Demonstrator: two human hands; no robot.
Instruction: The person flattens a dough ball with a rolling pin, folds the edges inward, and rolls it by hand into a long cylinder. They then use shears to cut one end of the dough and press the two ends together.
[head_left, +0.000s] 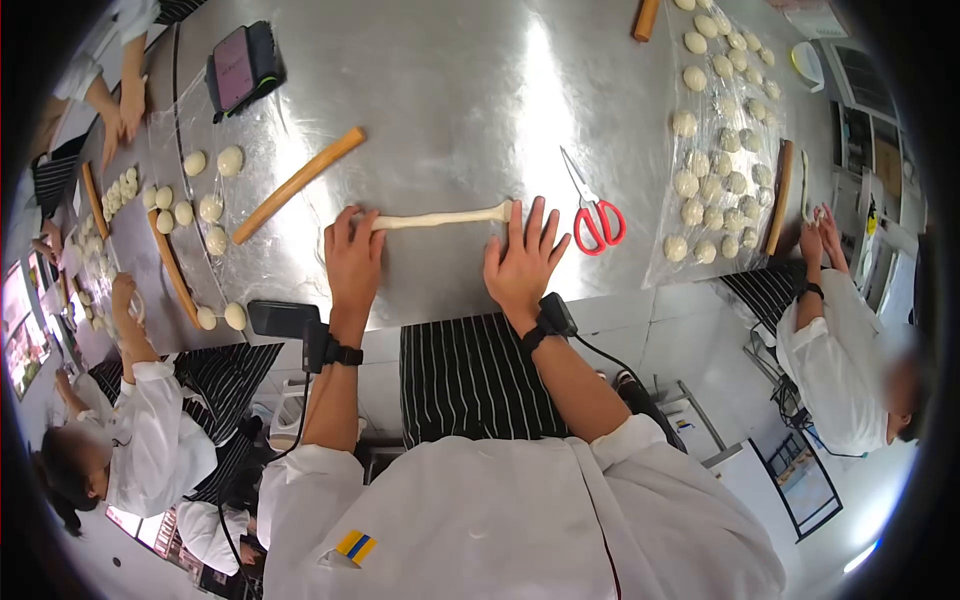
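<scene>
A long, thin strip of dough point(440, 219) lies crosswise on the steel table in front of me. My left hand point(352, 262) rests palm down at its left end, fingers flat over that end and the thumb alongside it. At the slightly thicker right end, my right hand point(524, 262) lies with its fingers spread, the index finger touching the dough. Neither hand is wrapped around the strip. Red-handled scissors point(600, 226) lie just right of my right hand. A wooden rolling pin point(300, 185) slants across the table beyond my left hand.
Many dough balls point(694, 78) sit under plastic film at the right, with others point(230, 160) at the left. A phone point(233, 68) lies on a dark case at the back left. Co-workers stand at both sides; one has hands point(822, 238) by another dough strip.
</scene>
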